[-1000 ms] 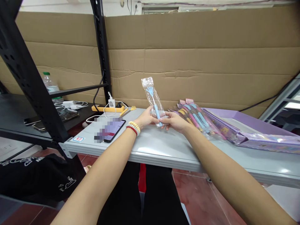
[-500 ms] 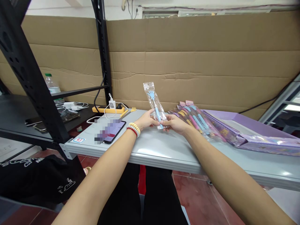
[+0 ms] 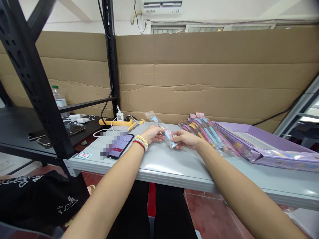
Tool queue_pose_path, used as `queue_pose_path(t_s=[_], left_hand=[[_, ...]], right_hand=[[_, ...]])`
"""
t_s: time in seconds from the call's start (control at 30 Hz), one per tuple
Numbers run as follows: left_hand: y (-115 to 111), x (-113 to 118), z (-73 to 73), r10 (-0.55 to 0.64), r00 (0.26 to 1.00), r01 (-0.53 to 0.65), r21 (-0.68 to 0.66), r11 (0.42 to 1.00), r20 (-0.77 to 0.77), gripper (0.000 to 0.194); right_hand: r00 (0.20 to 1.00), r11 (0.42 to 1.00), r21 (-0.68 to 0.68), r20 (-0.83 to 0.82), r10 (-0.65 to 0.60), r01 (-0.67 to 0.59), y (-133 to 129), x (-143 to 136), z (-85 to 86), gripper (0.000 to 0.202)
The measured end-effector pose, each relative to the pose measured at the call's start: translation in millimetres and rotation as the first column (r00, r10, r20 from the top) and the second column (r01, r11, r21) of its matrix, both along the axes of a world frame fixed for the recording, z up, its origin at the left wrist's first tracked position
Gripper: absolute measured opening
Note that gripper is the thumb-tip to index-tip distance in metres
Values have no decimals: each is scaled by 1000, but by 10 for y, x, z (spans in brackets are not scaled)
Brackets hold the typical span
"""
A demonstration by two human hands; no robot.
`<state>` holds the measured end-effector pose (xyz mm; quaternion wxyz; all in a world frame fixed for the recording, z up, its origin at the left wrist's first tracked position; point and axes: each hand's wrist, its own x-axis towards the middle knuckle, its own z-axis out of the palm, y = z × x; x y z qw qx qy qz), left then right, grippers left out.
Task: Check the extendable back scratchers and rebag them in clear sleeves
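Note:
Between my two hands is a light blue back scratcher (image 3: 167, 135) in a clear plastic bag, its claw end tilted up and away to the left. My left hand (image 3: 155, 134), with beaded bracelets at the wrist, pinches the bag's left side near the middle. At the handle end, my right hand (image 3: 186, 139) grips the bag with thumb and fingers. Several bagged back scratchers (image 3: 208, 131) in pink, yellow, blue and purple lie in a pile right of my right hand. An unwrapped yellow back scratcher (image 3: 138, 124) rests at the back left.
A phone (image 3: 119, 146) lies on the grey table (image 3: 164, 166) left of my hands. Behind it sit a yellow power strip (image 3: 127, 122) and white cables. An open purple box (image 3: 274, 157) occupies the right side. A black shelf post (image 3: 112, 59) rises at the left; cardboard (image 3: 211, 76) stands behind.
The bagged back scratcher has been lowered toward the table and tilted further left, both hands still on it. My right hand's grip has shifted slightly. The camera view has tipped upward.

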<state>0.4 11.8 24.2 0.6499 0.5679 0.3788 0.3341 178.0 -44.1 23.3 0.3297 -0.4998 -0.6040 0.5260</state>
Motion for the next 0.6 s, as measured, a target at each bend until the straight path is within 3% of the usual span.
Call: queue_pose_path(t_s=[0.2, 0.33, 0.43, 0.6], left_hand=[[5, 25, -36, 19, 999, -18, -12, 1000, 48, 14], [9, 26, -38, 46, 998, -46, -10, 999, 32, 15], [4, 26, -35, 36, 999, -35, -14, 999, 29, 15], [-17, 37, -21, 43, 996, -43, -5, 999, 73, 14]], right_hand=[[984, 980, 150, 98, -146, 131, -3, -65, -30, 52], [981, 954, 300, 178, -82, 25, -13, -87, -30, 41], [973, 951, 307, 228, -35, -38, -19, -90, -19, 34], [976, 955, 298, 207, -64, -1, -3, -80, -19, 37]])
